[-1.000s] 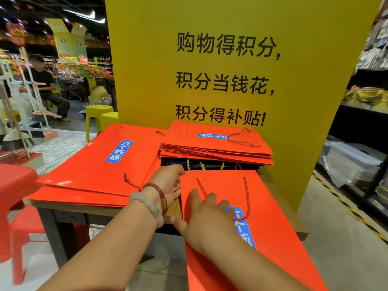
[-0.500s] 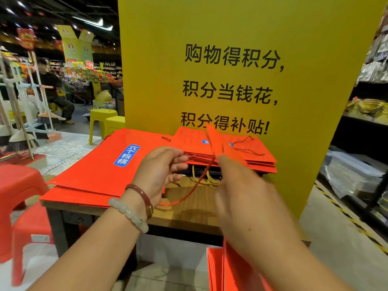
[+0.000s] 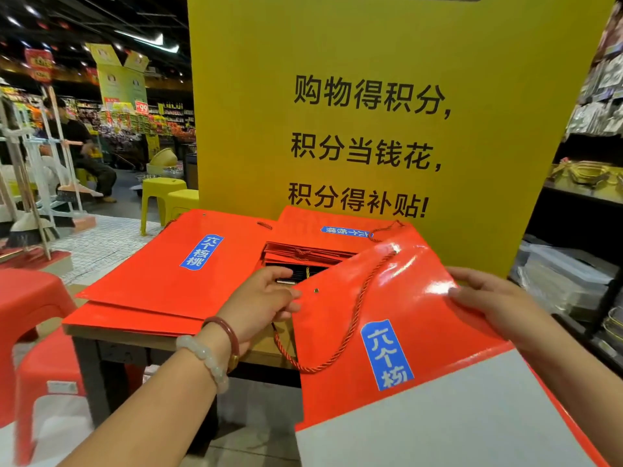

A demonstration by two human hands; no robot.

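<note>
The red paper bag [image 3: 421, 308] is held in the air on the near side of the table [image 3: 111, 335], its long axis running away from the person up to the mouth edge. The left hand [image 3: 259, 305] pinches the mouth's left corner by the rivet. The right hand [image 3: 495, 301] grips the right edge, about equally near. The bag's blue label [image 3: 386, 352] reads 六个核, with the rest cut off. Farther off, the flat bags [image 3: 175, 274] show 六个核桃, and the yellow board [image 3: 371, 62] says 购物得积分,积分当钱花,积分得补贴!

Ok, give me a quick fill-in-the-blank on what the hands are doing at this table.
1. The left hand and right hand grip one red bag; its label is ___.
2. The sign behind the table is ___.
3. Just behind the left hand sit ___ bracelets.
Missing: blue; yellow; two.
</note>
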